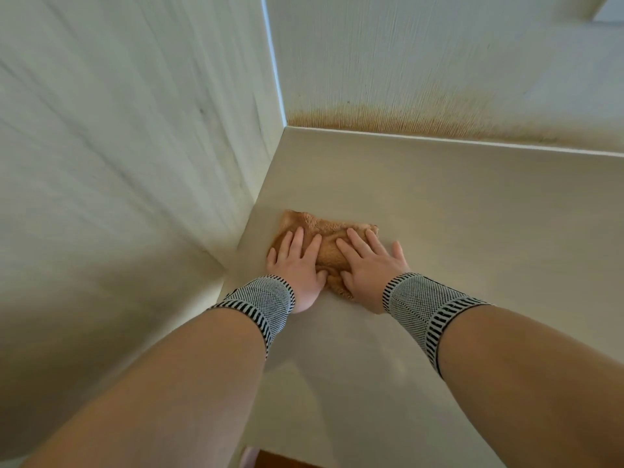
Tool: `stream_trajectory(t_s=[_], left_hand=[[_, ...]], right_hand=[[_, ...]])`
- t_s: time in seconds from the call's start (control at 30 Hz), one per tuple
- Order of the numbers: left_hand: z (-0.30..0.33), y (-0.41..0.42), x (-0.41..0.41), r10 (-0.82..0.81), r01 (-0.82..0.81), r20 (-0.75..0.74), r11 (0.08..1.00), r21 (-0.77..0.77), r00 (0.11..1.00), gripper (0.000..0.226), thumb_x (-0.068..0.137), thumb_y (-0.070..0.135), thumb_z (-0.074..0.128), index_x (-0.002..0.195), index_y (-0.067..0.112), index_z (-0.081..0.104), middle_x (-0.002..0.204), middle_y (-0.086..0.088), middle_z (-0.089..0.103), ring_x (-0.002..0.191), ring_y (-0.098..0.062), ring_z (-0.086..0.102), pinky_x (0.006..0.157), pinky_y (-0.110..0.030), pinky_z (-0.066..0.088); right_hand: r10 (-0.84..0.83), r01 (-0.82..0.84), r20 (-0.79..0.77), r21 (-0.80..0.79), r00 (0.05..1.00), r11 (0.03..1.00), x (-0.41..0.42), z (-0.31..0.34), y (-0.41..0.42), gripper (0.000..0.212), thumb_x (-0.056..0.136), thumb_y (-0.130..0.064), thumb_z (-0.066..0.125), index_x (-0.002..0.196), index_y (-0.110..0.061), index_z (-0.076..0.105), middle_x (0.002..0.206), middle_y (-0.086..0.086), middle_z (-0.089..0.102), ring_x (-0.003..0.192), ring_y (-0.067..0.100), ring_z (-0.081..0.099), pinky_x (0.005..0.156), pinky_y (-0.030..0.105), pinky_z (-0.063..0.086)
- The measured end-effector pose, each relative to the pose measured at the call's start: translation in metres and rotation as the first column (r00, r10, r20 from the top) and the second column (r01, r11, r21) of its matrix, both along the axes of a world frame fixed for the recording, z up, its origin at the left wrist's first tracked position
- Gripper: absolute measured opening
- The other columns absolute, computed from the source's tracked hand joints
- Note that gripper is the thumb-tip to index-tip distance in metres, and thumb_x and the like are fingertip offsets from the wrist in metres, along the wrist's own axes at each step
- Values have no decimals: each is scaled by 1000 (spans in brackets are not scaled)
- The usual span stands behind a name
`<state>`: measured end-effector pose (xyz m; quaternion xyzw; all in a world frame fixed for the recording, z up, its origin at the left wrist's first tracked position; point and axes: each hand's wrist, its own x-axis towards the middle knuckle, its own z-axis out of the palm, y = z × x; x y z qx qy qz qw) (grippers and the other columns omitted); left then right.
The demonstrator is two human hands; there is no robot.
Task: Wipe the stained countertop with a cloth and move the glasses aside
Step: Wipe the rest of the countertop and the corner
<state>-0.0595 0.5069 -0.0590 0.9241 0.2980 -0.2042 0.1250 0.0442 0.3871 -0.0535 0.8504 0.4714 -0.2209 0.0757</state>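
Both hands lie flat on an orange-brown cloth (324, 244) that sits bunched on the pale countertop (456, 231), close to the corner where the side wall (135, 130) meets the back wall (439, 62). The left hand (299, 268) covers the cloth's left part with its fingers straight and a little spread, palm down, gripping nothing; its heel rests on the bare counter just in front of the cloth. The right hand (369, 265) presses the cloth's right part in the same flat way, fingers extended and pointing toward the back wall, the little finger lying off the cloth on the counter surface. The thumbs of the two hands nearly meet over the middle of the cloth. Each wrist wears a knitted black-and-white band (left wristband (261, 302), right wristband (425, 304)). A brownish stain (371, 118) runs along the foot of the back wall, just above the counter's rear edge, well apart from the cloth.
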Motion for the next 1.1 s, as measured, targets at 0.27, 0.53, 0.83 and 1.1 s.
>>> stream_trajectory(t_s=[0.27, 0.53, 0.83, 1.1], left_hand=[[0, -13, 5, 65, -65, -8, 997, 33, 998, 66, 104, 43, 28, 156, 29, -10, 163, -1, -22, 150, -21, -16, 121, -44, -3], [1, -57, -26, 10, -10, -10, 1000, 11, 1000, 65, 104, 44, 27, 156, 30, -11, 162, -1, -24, 150, -21, -18, 122, -44, -3], [3, -96, -86, -80, 80, -11, 997, -14, 997, 68, 103, 46, 29, 156, 30, -10, 162, -2, -23, 150, -22, -17, 122, -45, -2], [2, -109, -144, -100, 101, 12, 995, -17, 995, 70, 102, 46, 32, 156, 30, -9, 163, -1, -21, 150, -21, -15, 122, -45, -2]], right_hand=[[23, -23, -34, -7, 999, 1000, 3, 2, -5, 62, 104, -47, 18, 157, -27, -7, 164, -4, -17, 151, 24, -12, 119, 59, 2], [-26, 25, -36, -34, 999, 999, -30, 5, -52, 63, 104, -47, 20, 157, -28, -8, 164, -5, -18, 151, 23, -12, 119, 58, 3], [-68, 68, -5, -65, 998, 996, -94, 7, -100, 64, 104, -48, 21, 157, -28, -7, 164, -5, -16, 152, 24, -8, 117, 57, 9], [-72, 71, -10, -70, 997, 995, -152, 10, -112, 65, 103, -50, 22, 157, -27, -6, 165, -3, -15, 152, 26, -8, 117, 58, 7]])
